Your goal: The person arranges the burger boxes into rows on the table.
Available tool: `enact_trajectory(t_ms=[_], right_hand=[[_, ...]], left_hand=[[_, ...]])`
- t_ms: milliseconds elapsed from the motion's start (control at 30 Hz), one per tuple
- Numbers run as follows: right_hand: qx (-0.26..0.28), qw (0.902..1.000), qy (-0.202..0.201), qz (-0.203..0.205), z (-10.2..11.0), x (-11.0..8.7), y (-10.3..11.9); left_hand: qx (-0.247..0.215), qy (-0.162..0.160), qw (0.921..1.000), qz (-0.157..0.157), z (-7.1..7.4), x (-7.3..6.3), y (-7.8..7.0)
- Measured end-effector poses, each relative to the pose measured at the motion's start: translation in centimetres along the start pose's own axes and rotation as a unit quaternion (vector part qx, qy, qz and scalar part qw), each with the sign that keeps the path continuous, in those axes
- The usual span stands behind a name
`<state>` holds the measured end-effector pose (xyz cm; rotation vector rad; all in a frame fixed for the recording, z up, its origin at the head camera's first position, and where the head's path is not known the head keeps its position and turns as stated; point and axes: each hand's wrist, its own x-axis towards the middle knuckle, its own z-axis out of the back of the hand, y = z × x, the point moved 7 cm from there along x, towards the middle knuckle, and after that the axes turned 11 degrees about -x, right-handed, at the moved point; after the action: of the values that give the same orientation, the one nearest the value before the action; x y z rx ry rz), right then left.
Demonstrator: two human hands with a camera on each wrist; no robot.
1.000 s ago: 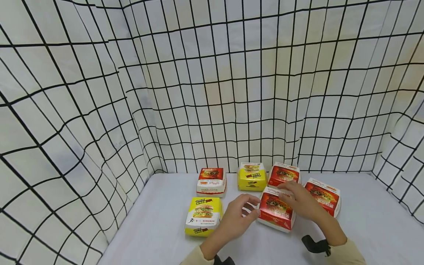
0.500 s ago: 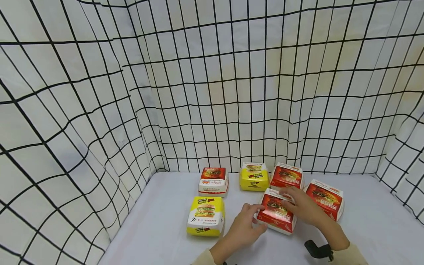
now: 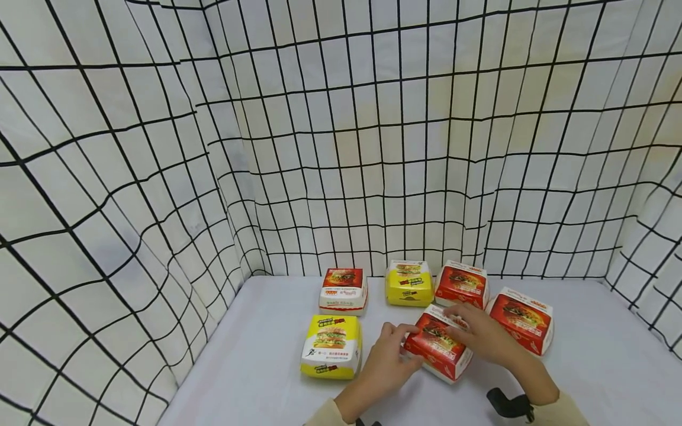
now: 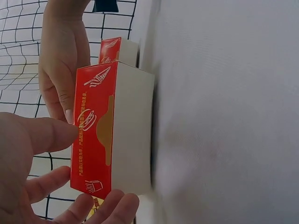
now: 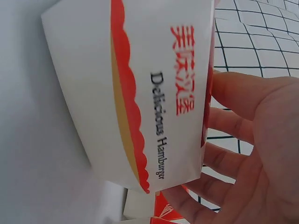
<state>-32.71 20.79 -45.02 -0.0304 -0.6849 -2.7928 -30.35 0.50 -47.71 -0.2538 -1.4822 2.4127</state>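
A red burger box (image 3: 438,343) with a burger picture on its lid rests on the white table between both hands, turned at an angle. My left hand (image 3: 385,362) grips its near left corner; in the left wrist view the thumb (image 4: 56,133) lies at the top edge of the red flap and fingertips reach round the side. The right hand (image 3: 486,334) holds the far right part, fingers bent over the lid edge. White side panels lettered "Delicious Hamburger" (image 5: 159,126) face the right wrist camera, the right thumb at the lid's edge.
Other burger boxes stand around: a red one (image 3: 521,319) to the right, a red one (image 3: 460,283) and a yellow one (image 3: 409,285) behind, a red-and-white one (image 3: 343,296) and a yellow-and-white one (image 3: 330,348) at left. White cloth walls with black grid lines (image 3: 373,148) enclose the table.
The left hand has closed in on the near red box from the left. That box has turned and shifted slightly toward the left and the person; the right hand stays over it.
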Motion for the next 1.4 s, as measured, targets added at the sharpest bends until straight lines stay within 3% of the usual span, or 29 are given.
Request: enact_trajectory(t_ms=[733,1133,1400], right_hand=[[0.029,0.9981,0.050,-0.021,-1.0,-0.3,0.1],[0.046,0.9967,0.065,-0.013,-1.4,-0.2,0.0],[0.072,0.9948,0.071,-0.011,-1.5,0.0,-0.1]], left_hand=[[0.027,0.001,0.9996,-0.002,0.3,-0.2,-0.1],[0.052,0.003,0.9982,0.029,0.1,-0.2,0.3],[0.062,0.004,0.9980,0.014,0.4,0.0,0.2]])
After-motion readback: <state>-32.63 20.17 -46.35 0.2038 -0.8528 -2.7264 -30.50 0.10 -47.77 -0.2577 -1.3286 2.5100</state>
